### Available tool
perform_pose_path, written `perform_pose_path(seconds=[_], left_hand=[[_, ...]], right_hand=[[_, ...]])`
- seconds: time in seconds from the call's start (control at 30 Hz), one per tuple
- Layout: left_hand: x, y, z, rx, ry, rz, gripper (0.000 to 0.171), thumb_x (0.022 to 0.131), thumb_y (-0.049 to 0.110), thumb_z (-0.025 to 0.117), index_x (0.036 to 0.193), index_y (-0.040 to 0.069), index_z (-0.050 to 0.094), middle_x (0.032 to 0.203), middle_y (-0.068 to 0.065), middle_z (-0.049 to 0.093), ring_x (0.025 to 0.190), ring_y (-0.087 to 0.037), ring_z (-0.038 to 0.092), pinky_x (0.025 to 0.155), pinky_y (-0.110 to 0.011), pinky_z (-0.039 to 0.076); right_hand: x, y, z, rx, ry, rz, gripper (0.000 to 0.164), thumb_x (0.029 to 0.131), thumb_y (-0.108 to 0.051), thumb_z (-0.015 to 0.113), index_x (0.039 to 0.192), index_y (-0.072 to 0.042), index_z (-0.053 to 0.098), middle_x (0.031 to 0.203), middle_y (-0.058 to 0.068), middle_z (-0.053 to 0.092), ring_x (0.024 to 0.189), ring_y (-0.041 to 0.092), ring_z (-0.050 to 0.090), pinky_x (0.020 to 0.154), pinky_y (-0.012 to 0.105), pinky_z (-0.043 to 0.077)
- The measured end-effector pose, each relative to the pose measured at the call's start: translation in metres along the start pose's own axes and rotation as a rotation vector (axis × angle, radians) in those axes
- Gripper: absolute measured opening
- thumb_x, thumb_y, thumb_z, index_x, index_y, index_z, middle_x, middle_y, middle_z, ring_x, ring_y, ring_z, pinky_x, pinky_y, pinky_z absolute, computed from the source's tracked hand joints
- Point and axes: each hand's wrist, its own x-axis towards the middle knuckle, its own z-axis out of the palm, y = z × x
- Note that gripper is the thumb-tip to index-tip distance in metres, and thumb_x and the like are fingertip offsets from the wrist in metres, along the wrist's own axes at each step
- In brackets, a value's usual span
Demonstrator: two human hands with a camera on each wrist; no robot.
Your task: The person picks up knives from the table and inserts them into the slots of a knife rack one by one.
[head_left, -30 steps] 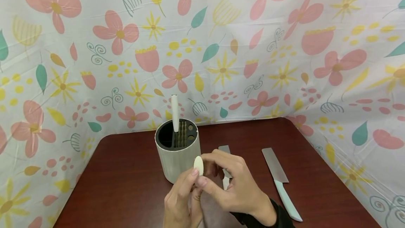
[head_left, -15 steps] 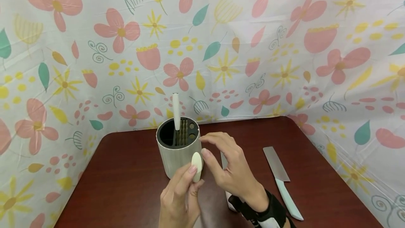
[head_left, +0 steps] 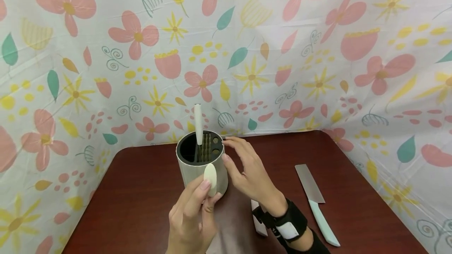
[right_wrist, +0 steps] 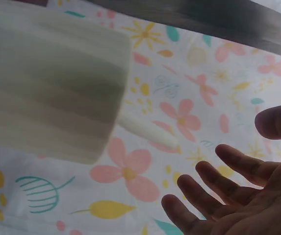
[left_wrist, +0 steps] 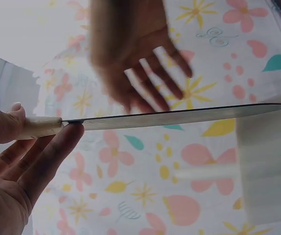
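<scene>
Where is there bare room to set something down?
The widest bare patch of table lies left of the knife block and left hand. Another lies between the right hand, the mint-handled knife and the far edge. The middle is crowded: both hands, the block, the cream-handled knife held in the left hand, and a pale handle beside the black wristband.

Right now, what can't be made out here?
Head view: what the standing white handle carries, hidden inside the knife block.
Head view: what the lying pale handle joins, covered by the right hand.
Right wrist view: both ends of the blade, cut off by frame edges.
</scene>
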Motion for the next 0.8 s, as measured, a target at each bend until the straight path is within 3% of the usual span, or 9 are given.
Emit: perform_pose_path(seconds=[0.23,0.57,0.8], left_hand=[[0.009,-0.01,-0.005,-0.011,0.046,0.012,0.025,0.1,0.009,0.063,0.113,-0.009,0.05,0.084,-0.027,0.065,0.079,-0.026,0.069,0.07,-0.021,0.057],[0.017,-0.026,-0.01,-0.021,0.124,0.006,0.028,0.098,0.007,0.064,0.116,-0.008,0.047,0.083,-0.032,0.065,0.088,-0.026,0.072,0.08,-0.024,0.06],[0.022,-0.032,-0.014,-0.007,0.127,-0.029,0.029,0.099,0.009,0.065,0.117,-0.005,0.047,0.082,-0.032,0.065,0.088,-0.026,0.072,0.08,-0.026,0.061]], right_hand=[[0.002,0.012,0.014,-0.023,-0.077,0.101,0.041,0.106,-0.035,0.052,0.141,-0.012,0.056,0.15,0.002,0.05,0.142,0.021,0.047,0.112,0.05,0.044],[0.01,0.026,0.027,-0.014,-0.145,0.17,0.045,0.108,-0.039,0.048,0.146,-0.014,0.05,0.155,0.009,0.042,0.146,0.028,0.041,0.115,0.055,0.039],[0.014,0.038,0.039,0.021,-0.203,0.234,0.051,0.108,-0.041,0.047,0.148,-0.011,0.046,0.16,0.015,0.033,0.151,0.033,0.032,0.117,0.059,0.035]])
